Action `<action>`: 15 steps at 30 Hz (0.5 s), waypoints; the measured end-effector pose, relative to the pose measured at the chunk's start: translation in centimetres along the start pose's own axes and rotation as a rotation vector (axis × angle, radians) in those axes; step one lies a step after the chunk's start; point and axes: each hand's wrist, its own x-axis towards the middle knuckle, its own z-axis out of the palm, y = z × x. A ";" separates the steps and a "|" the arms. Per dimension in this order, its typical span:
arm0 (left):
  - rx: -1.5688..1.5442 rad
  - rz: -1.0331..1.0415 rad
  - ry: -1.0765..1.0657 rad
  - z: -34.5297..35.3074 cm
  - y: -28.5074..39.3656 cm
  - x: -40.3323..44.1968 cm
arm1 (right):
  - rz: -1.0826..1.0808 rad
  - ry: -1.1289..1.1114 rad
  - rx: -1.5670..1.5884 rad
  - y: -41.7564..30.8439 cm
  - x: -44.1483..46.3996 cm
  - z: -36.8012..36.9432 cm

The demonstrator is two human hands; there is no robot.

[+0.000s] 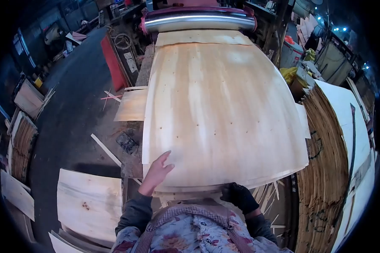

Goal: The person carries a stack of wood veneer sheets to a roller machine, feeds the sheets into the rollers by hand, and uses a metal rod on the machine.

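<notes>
A large, pale wood veneer sheet (211,101) lies in front of me, with small dark knots scattered over it. My left hand (157,172) is bare and hovers over or rests lightly at its near left corner; thumb and forefinger are apart. Whether the fingertips touch the wood I cannot tell. In a black glove, my right hand (241,198) is at the sheet's near edge, right of my body's middle. Its fingers look curled, and what they hold, if anything, is hidden. More sheet edges (181,189) show just under the top one.
Beyond the sheet's far end stands a shiny metal roller (200,21). A tall veneer stack (323,168) rises close on my right. At lower left lies another pile of sheets (88,194). A red panel (112,63) leans beside the machine, with wood strips on the floor.
</notes>
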 end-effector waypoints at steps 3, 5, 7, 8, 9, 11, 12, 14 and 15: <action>0.510 0.184 0.283 -0.3 -1.4 1.4 | -0.008 0.040 0.077 -0.7 -1.1 0.8; 0.610 0.059 0.401 -1.9 -4.6 2.6 | -0.011 0.065 0.113 -1.1 -1.7 1.2; 0.566 0.060 0.374 -2.4 -5.3 2.8 | -0.117 0.039 0.010 -1.2 -2.1 2.3; 0.527 0.047 0.338 -2.7 -5.0 2.8 | -0.169 0.029 -0.035 -0.9 -2.2 2.8; 0.531 0.055 0.335 -3.1 -4.6 2.8 | -0.220 0.021 -0.081 -0.7 -2.3 3.2; -0.112 -0.049 0.313 -4.1 -3.5 2.4 | -0.106 0.031 0.278 -1.1 -2.3 2.7; -0.108 -0.042 0.308 -4.4 -2.3 2.0 | -0.114 0.030 0.282 -1.4 -2.3 2.3; -0.321 -0.035 0.429 -5.4 -0.2 1.6 | -0.097 0.091 0.231 -2.1 -2.3 2.0; -0.363 0.002 0.479 -6.2 -0.7 2.0 | -0.103 0.091 0.240 -2.7 -2.3 2.3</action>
